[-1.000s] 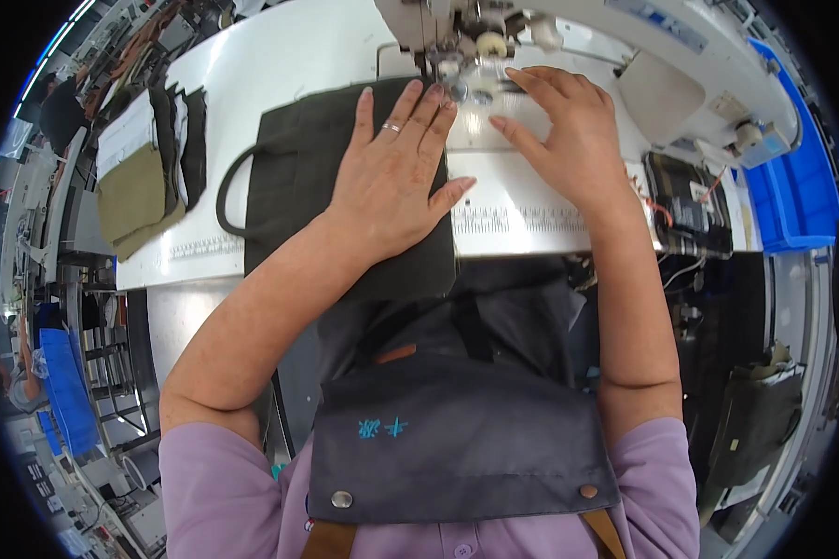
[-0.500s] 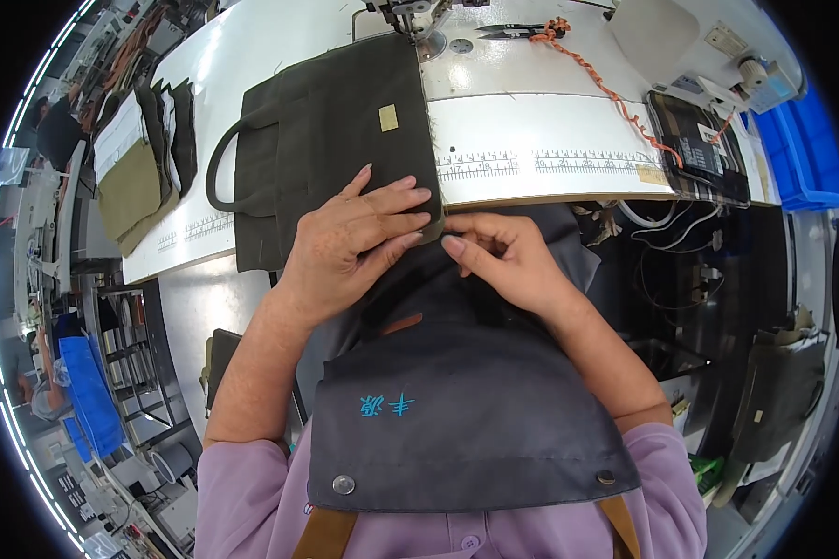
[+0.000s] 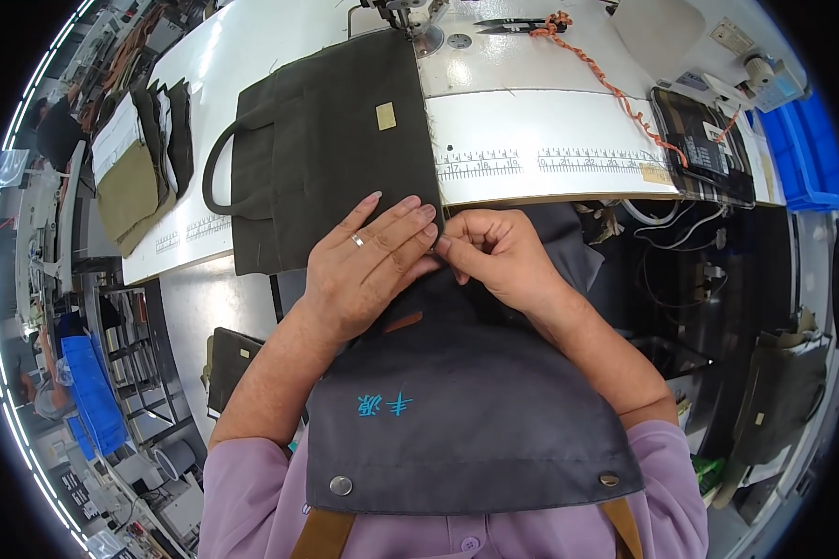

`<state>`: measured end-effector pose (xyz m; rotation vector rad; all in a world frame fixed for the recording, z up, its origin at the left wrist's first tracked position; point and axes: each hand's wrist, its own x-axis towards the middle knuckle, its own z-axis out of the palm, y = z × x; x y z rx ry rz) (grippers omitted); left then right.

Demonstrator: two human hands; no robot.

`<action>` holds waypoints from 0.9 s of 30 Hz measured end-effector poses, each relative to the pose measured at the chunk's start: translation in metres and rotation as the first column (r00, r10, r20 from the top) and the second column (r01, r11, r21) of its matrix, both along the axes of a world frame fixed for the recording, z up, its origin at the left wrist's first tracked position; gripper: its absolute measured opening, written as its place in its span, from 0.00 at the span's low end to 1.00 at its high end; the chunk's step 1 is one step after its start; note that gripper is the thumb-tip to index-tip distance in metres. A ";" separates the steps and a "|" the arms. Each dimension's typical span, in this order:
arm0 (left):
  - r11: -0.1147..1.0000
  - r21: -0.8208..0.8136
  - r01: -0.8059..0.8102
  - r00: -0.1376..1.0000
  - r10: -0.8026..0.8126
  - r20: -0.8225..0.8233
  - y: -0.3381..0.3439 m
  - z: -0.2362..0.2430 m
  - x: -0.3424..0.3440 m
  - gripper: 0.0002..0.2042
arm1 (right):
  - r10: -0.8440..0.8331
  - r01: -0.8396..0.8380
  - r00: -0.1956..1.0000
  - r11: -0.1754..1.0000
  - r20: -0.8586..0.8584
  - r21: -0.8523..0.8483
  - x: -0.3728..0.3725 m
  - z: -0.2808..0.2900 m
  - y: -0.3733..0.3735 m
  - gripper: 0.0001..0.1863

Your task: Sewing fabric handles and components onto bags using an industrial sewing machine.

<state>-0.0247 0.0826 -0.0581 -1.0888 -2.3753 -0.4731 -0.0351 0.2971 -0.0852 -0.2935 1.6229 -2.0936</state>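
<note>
Panel (image 3: 336, 154): on table (image 3: 494, 121), person's side of machine (image 3: 396, 11), far right corner at machine. Handle (image 3: 208, 177) and patch (image 3: 386, 116) already on panel. Right edge apparently unfinished; seam extent cannot be told. Left hand (image 3: 364, 265): fingers flat, extended, over panel corner away from machine. Right hand (image 3: 499, 256): thumb and index pinching same corner.

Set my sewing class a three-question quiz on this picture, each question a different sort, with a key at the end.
1. True or false: the ring is on the left hand.
2. As pictured, from which side of the cloth under that hand does its loop handle stick out? A) left B) right C) top
3. Fill in: the far end of the orange cord meets the ______.

Key: 1. True. 2. A. 3. Snips.
</note>
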 end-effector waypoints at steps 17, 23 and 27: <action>0.987 0.114 0.110 0.989 -0.121 0.091 -0.007 -0.008 -0.003 0.12 | 0.339 0.536 -0.016 0.797 -0.941 0.278 -0.040 0.047 0.012 0.14; 0.994 0.087 -0.062 0.998 0.060 0.018 -0.014 0.000 0.000 0.05 | 0.300 0.478 -0.089 0.850 -0.950 0.223 -0.042 0.049 0.007 0.07; 0.900 -0.163 -0.405 0.914 0.395 -0.089 -0.043 0.029 -0.005 0.22 | 0.249 0.477 -0.069 0.859 -0.966 0.187 -0.043 0.055 0.008 0.06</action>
